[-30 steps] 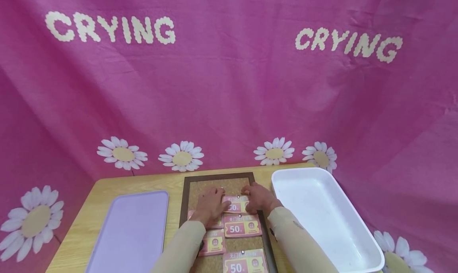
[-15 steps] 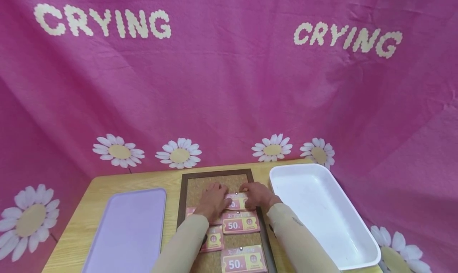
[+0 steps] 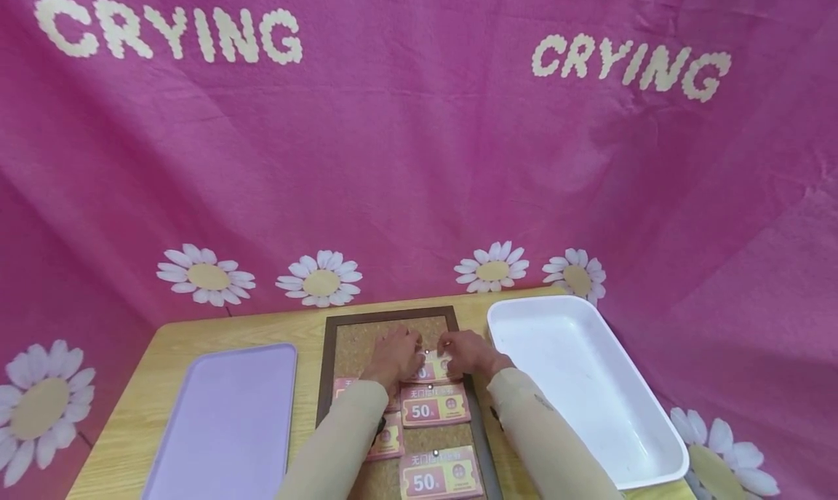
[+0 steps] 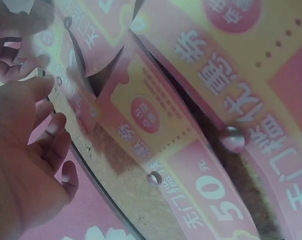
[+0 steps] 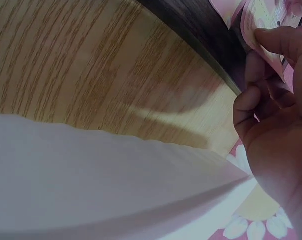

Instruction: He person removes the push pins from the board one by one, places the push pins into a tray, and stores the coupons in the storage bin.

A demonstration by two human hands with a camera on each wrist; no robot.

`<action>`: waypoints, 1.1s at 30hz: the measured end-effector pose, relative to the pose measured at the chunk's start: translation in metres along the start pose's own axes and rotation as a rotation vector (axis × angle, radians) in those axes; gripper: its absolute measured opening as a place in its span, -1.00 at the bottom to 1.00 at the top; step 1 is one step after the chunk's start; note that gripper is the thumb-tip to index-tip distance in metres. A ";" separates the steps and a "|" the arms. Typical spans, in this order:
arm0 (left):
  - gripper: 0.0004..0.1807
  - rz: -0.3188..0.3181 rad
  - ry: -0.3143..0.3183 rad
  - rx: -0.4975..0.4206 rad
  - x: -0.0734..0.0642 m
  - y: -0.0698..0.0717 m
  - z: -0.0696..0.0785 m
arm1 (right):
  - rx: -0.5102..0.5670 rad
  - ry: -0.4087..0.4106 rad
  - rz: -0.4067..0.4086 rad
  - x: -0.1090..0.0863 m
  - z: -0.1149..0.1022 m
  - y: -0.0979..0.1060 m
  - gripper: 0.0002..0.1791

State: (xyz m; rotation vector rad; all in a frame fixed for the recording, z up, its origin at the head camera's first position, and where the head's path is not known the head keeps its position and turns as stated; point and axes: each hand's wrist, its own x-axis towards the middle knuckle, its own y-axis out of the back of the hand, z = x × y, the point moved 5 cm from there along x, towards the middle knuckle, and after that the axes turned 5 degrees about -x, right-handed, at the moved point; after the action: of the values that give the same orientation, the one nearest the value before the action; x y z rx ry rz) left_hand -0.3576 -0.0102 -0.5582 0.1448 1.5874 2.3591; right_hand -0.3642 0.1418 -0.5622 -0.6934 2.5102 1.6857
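Pink-and-yellow paper makes up the top coupon (image 3: 435, 369) in the right-hand column of a dark-framed corkboard (image 3: 356, 343), and it lies between the person's two hands. Compared with a second ago, the left hand (image 3: 393, 356) has crept rightward across it, so its thumb now hides the printed 5 and leaves only the 0 in sight; the gap between the hands has narrowed. That left hand's fingers bend loosely, and I cannot tell whether it pinches the card or merely touches it. The right hand (image 3: 473, 351) keeps the coupon's right edge pinched between thumb and fingers. A round pushpin (image 3: 427, 352) sits at the card's top edge. Just below, the second coupon (image 3: 435, 405) stays put, as do the bottom coupon (image 3: 440, 478), the lilac tray (image 3: 229, 413) and the white tray (image 3: 585, 383), set on either side of the board.
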 end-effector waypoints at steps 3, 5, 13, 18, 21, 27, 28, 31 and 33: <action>-0.74 -0.005 -0.007 0.031 0.002 -0.002 0.002 | 0.007 0.010 0.004 -0.001 0.000 0.000 -0.65; -0.76 -0.002 -0.016 0.045 0.004 -0.007 0.002 | 0.015 0.008 0.007 -0.001 0.000 0.000 -0.66; -0.84 -0.012 -0.017 0.081 0.006 -0.010 0.007 | 0.031 0.003 0.023 0.001 0.001 -0.001 -0.67; -0.85 -0.002 -0.035 0.079 0.006 -0.008 0.012 | 0.053 -0.020 0.013 0.001 0.003 0.000 -0.68; -0.85 0.009 -0.046 0.109 0.007 -0.009 0.014 | 0.084 -0.038 -0.016 0.002 0.005 -0.001 -0.68; -0.84 0.025 -0.055 0.186 0.013 -0.011 0.015 | 0.093 -0.032 -0.038 0.004 0.007 0.000 -0.67; -0.83 0.026 -0.057 0.192 0.013 -0.011 0.015 | 0.094 -0.031 -0.038 0.004 0.007 0.001 -0.67; -0.83 0.026 -0.060 0.207 0.015 -0.013 0.016 | 0.109 -0.037 -0.046 0.003 0.007 0.002 -0.66; -0.84 0.029 -0.060 0.219 0.016 -0.015 0.017 | 0.111 -0.040 -0.047 0.002 0.008 0.002 -0.66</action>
State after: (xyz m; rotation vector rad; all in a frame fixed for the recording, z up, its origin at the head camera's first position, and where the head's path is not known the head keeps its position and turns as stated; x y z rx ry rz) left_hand -0.3659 0.0149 -0.5662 0.2839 1.8227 2.1743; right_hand -0.3681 0.1486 -0.5643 -0.6965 2.5166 1.5166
